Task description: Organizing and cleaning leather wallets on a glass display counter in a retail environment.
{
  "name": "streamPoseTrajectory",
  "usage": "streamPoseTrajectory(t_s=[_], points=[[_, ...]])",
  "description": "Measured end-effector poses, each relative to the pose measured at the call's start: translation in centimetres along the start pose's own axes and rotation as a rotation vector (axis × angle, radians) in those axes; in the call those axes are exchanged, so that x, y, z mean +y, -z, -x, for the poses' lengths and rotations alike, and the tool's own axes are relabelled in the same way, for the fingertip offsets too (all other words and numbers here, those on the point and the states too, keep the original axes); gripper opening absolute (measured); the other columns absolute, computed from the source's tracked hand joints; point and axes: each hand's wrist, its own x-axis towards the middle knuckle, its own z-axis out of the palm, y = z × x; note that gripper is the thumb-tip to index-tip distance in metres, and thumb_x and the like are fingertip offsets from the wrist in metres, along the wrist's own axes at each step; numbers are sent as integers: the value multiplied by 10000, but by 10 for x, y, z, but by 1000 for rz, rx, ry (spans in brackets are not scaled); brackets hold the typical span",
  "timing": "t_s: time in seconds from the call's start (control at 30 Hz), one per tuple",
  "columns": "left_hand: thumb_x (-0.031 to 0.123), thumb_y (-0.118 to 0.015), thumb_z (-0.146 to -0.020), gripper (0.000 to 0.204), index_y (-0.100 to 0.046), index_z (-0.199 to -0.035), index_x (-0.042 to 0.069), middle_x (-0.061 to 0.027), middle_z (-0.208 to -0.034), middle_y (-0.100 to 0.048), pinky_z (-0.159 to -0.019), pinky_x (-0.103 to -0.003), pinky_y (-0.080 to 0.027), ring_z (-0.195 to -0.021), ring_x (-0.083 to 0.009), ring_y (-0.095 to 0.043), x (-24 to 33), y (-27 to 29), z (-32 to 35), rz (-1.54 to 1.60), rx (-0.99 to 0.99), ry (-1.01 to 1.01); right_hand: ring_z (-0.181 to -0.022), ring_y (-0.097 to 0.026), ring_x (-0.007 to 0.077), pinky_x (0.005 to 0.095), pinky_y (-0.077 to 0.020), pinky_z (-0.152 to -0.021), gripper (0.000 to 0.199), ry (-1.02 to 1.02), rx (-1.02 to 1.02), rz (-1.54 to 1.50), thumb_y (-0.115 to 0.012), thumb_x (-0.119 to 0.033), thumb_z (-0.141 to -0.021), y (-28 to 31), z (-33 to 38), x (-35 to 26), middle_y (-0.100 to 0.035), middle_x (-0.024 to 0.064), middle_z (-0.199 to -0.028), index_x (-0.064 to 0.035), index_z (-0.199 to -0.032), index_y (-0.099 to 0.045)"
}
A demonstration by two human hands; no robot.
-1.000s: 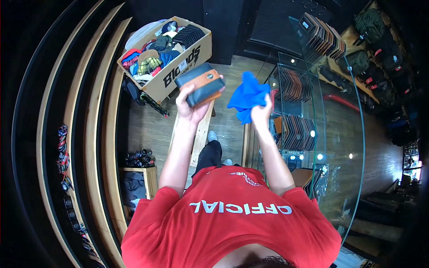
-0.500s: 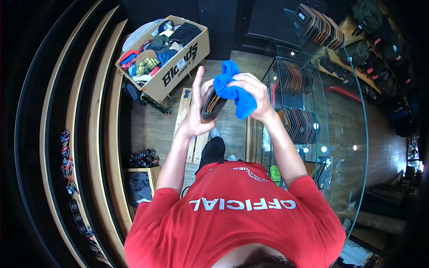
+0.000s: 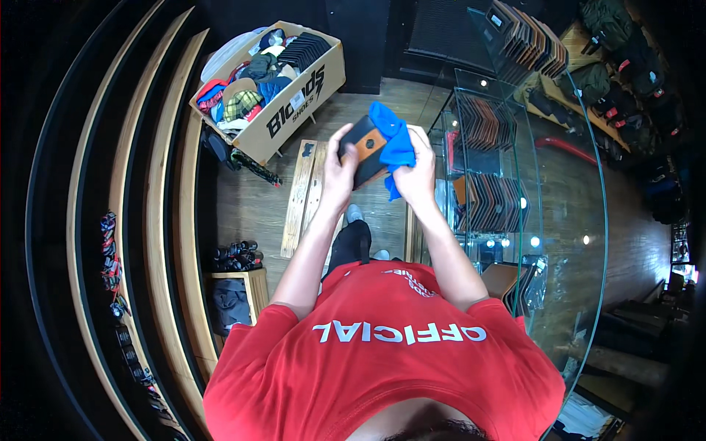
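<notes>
A black wallet with a brown band (image 3: 365, 149) is held up before me, its flat face showing and tilted. My left hand (image 3: 340, 167) is closed on its left side, thumb over the front. My right hand (image 3: 418, 165) grips a blue cloth (image 3: 397, 140), which lies against the wallet's right edge and partly covers it. Whether the right fingers also touch the wallet behind the cloth is hidden.
At the far left stands a cardboard box (image 3: 316, 92) full of caps and cloth items. A glass display case (image 3: 526, 213) with rows of wallets (image 3: 494, 203) is close on my right. Wooden shelves (image 3: 158, 220) curve along the left; a wooden bench (image 3: 300, 198) stands below my hands.
The wallet has turned from edge-on to face-on. My left thumb has moved down onto its front, and my right hand has shifted slightly left and lower with the cloth.
</notes>
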Motion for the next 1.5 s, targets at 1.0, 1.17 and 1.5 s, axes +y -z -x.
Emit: streamPoseTrajectory(t_s=[1.0, 1.17, 1.5], points=[[667, -700, -832, 959, -278, -1583, 247, -123, -1605, -362, -1232, -505, -274, -1463, -315, -365, 0, -11, -27, 674, -180, -140, -1015, -609, 341, 426, -506, -895, 323, 324, -296, 305, -676, 19, -728, -29, 2, -29, -624, 143, -991, -2, -1047, -636], [456, -914, -718, 1024, -338, -1540, 253, -131, -1445, -495, -1112, -549, -467, -1359, -341, -500, 37, 23, -33, 761, -207, -171, -944, -663, 337, 415, -544, -842, 285, 191, -227, 468, -781, 1, -644, 13, 1, 8, -696, 127, -975, -59, -909, -694], [509, -808, -815, 874, -380, -1512, 199, -124, -1324, -510, -1145, -590, -377, -1282, -334, -493, 52, 13, -32, 793, -221, -184, -1246, -598, 343, 490, -412, -1139, 337, 513, -310, 262, -684, -66, -786, -11, 17, -26, -678, 117, -1247, -97, -1120, -719]])
